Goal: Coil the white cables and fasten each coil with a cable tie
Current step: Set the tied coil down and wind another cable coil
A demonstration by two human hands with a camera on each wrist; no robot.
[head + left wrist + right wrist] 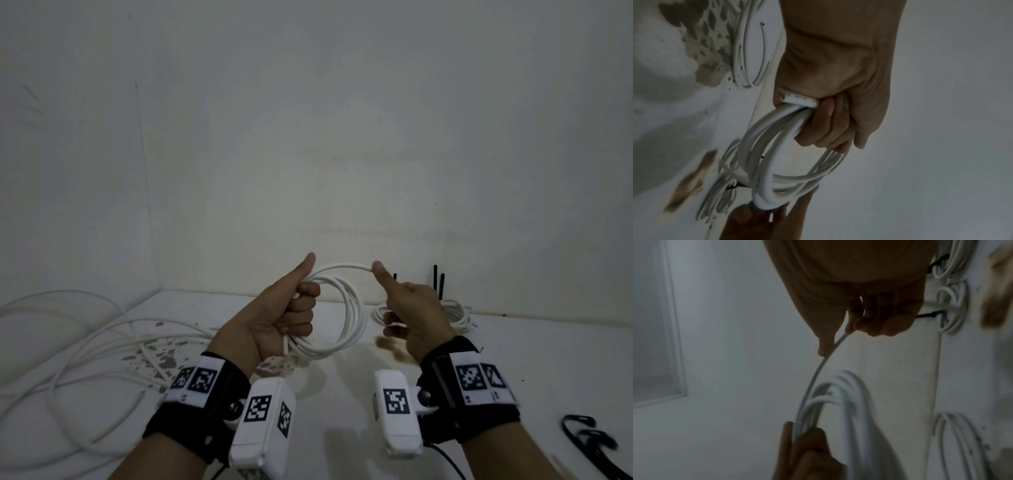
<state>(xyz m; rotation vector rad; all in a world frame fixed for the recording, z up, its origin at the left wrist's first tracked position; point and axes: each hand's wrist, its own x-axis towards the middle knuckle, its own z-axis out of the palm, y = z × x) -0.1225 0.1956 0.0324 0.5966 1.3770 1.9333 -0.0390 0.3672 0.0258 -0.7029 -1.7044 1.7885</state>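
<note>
My left hand (298, 318) holds a coil of white cable (352, 308) upright above the table, fingers curled round several loops and thumb pointing up. In the left wrist view the left hand (838, 123) clamps the coil (764, 162), and a cut cable end (797, 99) sticks out by the fingers. My right hand (407, 308) pinches the cable's free strand (342, 265) at the top of the coil. The right wrist view shows that strand (824, 361) running from the right hand (869, 319) down into the coil (840, 399).
Loose white cables (68, 342) sprawl over the left of the white table (342, 394). Tied coils (457, 317) with black tie tails (435, 281) standing up lie behind my right hand, against the wall. Loose black cable ties (589, 442) lie at the front right.
</note>
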